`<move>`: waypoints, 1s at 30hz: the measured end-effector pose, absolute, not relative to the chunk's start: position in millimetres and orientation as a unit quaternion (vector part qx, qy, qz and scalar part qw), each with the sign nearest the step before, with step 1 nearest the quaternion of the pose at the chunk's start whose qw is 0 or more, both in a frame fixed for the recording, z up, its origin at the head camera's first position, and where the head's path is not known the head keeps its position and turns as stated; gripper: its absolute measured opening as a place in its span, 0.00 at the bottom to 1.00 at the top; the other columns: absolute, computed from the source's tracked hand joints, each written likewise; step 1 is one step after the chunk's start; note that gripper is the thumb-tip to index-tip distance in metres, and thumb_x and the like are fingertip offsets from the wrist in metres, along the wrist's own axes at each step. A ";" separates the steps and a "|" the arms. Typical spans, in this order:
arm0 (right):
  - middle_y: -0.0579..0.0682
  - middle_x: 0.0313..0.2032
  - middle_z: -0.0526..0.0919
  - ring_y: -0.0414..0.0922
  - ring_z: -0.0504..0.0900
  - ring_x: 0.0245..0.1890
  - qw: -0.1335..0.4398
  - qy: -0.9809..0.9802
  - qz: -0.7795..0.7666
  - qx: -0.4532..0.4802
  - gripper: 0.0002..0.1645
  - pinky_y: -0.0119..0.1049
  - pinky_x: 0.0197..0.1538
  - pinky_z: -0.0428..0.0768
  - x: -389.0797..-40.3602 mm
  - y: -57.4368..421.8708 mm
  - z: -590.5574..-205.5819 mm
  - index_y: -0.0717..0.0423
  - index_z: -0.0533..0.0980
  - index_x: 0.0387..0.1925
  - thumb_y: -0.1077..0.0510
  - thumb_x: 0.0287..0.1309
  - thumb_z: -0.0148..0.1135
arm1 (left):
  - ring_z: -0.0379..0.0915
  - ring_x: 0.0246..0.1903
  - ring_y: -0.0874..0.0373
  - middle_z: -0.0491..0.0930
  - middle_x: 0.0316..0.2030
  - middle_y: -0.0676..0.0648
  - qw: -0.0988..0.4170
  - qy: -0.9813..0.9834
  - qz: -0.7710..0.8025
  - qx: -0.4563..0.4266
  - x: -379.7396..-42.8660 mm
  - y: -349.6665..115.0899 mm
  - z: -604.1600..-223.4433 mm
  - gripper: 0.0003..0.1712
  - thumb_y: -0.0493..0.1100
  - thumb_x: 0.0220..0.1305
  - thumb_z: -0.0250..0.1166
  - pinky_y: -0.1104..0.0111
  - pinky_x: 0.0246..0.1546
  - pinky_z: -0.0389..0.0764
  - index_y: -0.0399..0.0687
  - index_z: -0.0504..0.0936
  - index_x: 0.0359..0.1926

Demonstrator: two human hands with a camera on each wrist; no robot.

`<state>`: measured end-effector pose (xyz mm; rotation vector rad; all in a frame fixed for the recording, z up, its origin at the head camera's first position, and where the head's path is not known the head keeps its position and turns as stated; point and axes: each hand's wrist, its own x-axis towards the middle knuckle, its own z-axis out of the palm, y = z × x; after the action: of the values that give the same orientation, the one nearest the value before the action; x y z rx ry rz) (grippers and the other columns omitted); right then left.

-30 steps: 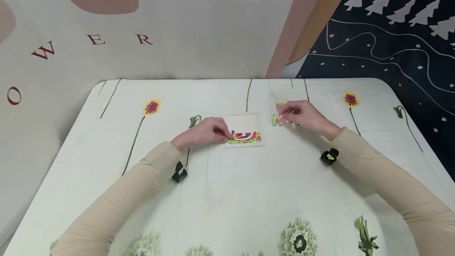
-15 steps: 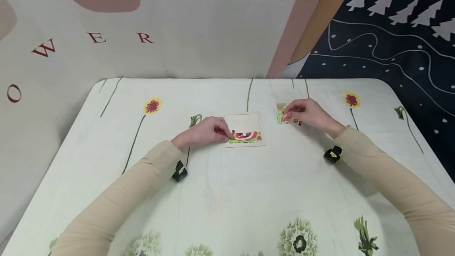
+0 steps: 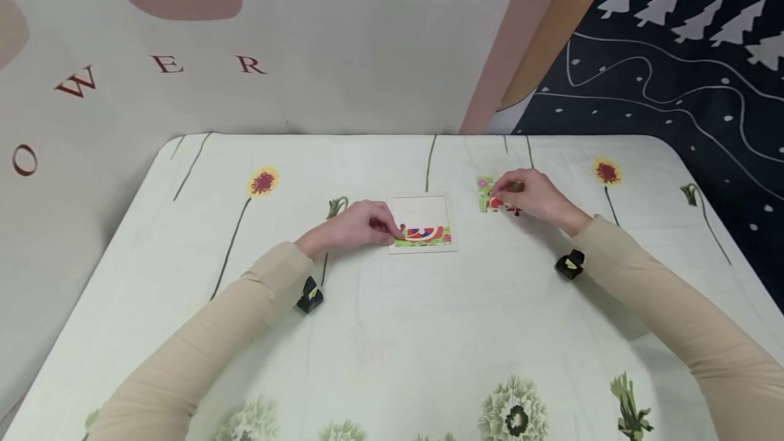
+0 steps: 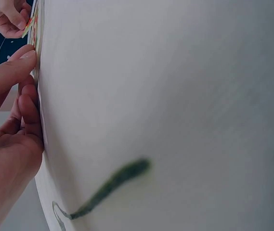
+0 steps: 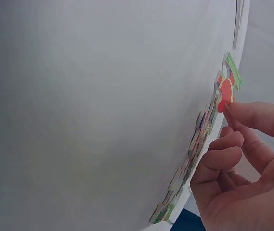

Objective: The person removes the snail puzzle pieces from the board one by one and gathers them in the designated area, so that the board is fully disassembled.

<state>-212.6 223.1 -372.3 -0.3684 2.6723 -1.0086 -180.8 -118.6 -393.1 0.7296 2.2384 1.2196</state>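
Observation:
A square puzzle board lies mid-table in the head view. Colourful joined puzzle pieces fill its near part; its far part is bare. My left hand holds the board's left edge between thumb and forefinger, its other fingers curled, as the left wrist view shows from the side. To the right of the board, my right hand pinches a red and green puzzle piece by one edge. Loose pieces lie under and beside that hand, which partly hides them.
A white cloth printed with flowers covers the table. More loose pieces lie in a row below the right hand in the right wrist view. A pale printed curtain and a dark one with trees hang behind.
The right hand has shifted slightly right and away with its piece near the loose pieces, uncovering more of the green ones. The left hand stays at the board.

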 end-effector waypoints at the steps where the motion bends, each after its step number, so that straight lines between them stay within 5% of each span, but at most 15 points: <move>1: 0.58 0.40 0.81 0.48 0.72 0.30 0.130 0.921 -0.344 -0.126 0.09 0.36 0.30 0.70 -212.8 223.0 -372.1 0.63 0.81 0.41 0.62 0.63 0.60 | 0.72 0.39 0.55 0.78 0.38 0.47 0.243 0.819 0.446 0.267 -181.0 -118.4 -393.2 0.08 0.30 0.58 0.67 0.66 0.42 0.73 0.41 0.89 0.37; 30: 0.56 0.36 0.80 0.47 0.73 0.26 0.113 0.925 -0.333 -0.140 0.06 0.36 0.28 0.69 -204.8 226.5 -372.5 0.63 0.82 0.38 0.64 0.61 0.62 | 0.72 0.41 0.56 0.79 0.39 0.51 0.218 0.837 0.428 0.261 -173.0 -112.3 -387.8 0.10 0.30 0.61 0.65 0.65 0.45 0.73 0.45 0.88 0.39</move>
<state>-204.8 226.5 -372.5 -0.4108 2.7151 -0.9777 -173.0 -112.3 -387.8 0.7238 2.3184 1.1844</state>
